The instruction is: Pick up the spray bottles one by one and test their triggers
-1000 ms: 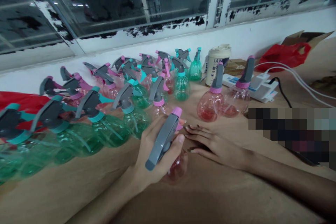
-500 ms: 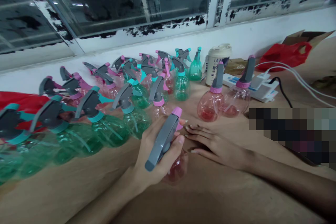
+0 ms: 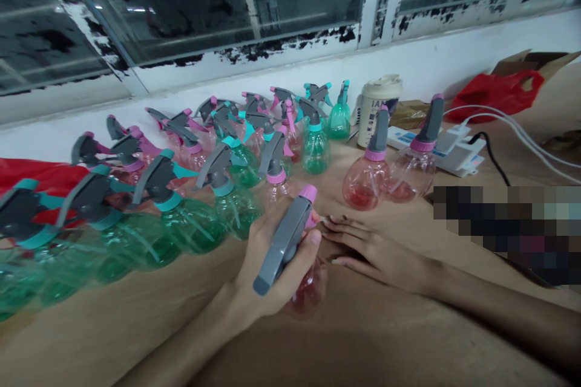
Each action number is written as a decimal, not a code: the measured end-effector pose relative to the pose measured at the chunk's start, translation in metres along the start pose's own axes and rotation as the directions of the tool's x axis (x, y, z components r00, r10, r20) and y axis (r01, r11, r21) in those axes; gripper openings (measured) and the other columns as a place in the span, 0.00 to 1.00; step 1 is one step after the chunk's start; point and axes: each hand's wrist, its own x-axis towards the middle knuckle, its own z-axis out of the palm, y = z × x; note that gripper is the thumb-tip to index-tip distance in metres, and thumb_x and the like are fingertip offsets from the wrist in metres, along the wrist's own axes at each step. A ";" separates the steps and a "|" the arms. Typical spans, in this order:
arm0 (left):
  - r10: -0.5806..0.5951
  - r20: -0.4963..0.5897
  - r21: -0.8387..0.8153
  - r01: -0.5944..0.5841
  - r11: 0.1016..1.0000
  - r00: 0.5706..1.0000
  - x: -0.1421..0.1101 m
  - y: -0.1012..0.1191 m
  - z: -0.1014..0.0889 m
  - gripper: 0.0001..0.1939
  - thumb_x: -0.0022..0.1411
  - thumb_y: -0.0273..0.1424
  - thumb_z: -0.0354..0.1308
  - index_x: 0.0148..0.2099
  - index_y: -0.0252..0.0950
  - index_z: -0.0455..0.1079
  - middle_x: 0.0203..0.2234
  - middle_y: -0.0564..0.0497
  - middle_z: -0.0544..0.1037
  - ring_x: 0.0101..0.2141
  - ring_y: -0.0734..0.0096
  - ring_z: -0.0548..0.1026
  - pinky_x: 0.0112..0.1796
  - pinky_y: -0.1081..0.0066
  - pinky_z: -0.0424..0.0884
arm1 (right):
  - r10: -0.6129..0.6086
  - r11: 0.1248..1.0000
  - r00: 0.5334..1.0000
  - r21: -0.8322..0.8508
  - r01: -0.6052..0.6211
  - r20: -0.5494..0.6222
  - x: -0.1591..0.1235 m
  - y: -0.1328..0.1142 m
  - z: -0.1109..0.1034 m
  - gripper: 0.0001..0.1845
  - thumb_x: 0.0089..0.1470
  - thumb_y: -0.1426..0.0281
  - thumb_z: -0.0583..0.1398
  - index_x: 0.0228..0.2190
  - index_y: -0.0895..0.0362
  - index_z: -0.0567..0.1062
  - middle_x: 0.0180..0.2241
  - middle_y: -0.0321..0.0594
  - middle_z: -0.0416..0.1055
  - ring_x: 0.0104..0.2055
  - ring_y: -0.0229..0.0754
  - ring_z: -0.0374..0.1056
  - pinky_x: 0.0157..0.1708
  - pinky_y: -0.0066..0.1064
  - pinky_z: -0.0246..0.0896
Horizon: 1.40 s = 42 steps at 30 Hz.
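Note:
My left hand (image 3: 267, 254) is wrapped around the neck of a pink spray bottle (image 3: 311, 290) that stands on the table. Its grey spray head (image 3: 284, 245) with a pink nozzle points away from me, and my fingers are at the pink trigger. Part of the bottle is hidden behind the hand. My right hand (image 3: 367, 248) lies palm down on the table, just right of that bottle, holding nothing, fingers stretched out. Two more pink spray bottles (image 3: 365, 184) stand beyond it. To the left, green spray bottles (image 3: 190, 224) form a near row.
Behind them stand several more green and pink spray bottles (image 3: 315, 151). Along the wall are a paper cup (image 3: 367, 115), a power strip (image 3: 463, 157) with cables, and a red plastic bag (image 3: 497, 97). Another red bag (image 3: 45, 175) lies far left. A pixelated patch covers the right side.
The index finger of my left hand has drawn in slightly at the trigger. The spray bottle stays in place, and my right hand still lies flat. The view has shifted very slightly.

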 end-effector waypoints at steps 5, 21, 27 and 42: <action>0.041 0.011 -0.004 -0.041 0.999 0.999 0.000 0.001 -0.001 0.03 0.57 0.28 0.50 0.33 0.42 0.62 0.25 0.52 0.71 0.27 0.67 0.71 0.29 0.65 0.72 | 0.008 1.000 1.000 -0.007 -0.008 -0.002 0.000 0.000 0.000 0.27 0.60 0.59 0.50 0.58 0.53 0.57 0.59 0.43 0.57 0.62 0.44 0.49 0.60 0.46 0.48; -0.004 -0.034 -0.003 0.004 1.000 0.999 -0.004 -0.006 0.004 0.02 0.58 0.30 0.51 0.36 0.41 0.63 0.30 0.51 0.72 0.30 0.66 0.73 0.32 0.64 0.72 | 0.005 1.000 1.000 -0.009 -0.005 -0.012 -0.001 0.000 0.002 0.27 0.60 0.59 0.50 0.58 0.55 0.58 0.59 0.43 0.57 0.62 0.44 0.49 0.60 0.45 0.46; -0.017 -0.020 0.003 0.017 1.000 1.000 -0.007 -0.008 0.006 0.02 0.58 0.29 0.51 0.36 0.40 0.63 0.30 0.50 0.71 0.31 0.66 0.73 0.33 0.63 0.71 | 0.010 1.000 1.000 -0.014 -0.010 -0.002 -0.001 0.002 0.002 0.28 0.60 0.58 0.50 0.58 0.55 0.57 0.60 0.43 0.55 0.62 0.45 0.48 0.60 0.46 0.47; -0.095 0.015 -0.029 0.096 0.995 0.995 -0.008 -0.002 0.006 0.07 0.57 0.26 0.51 0.40 0.41 0.61 0.27 0.54 0.71 0.26 0.71 0.73 0.27 0.71 0.71 | 0.014 0.999 1.000 -0.033 -0.013 0.025 -0.002 0.002 -0.001 0.28 0.60 0.58 0.49 0.58 0.56 0.57 0.60 0.43 0.55 0.63 0.44 0.46 0.60 0.44 0.45</action>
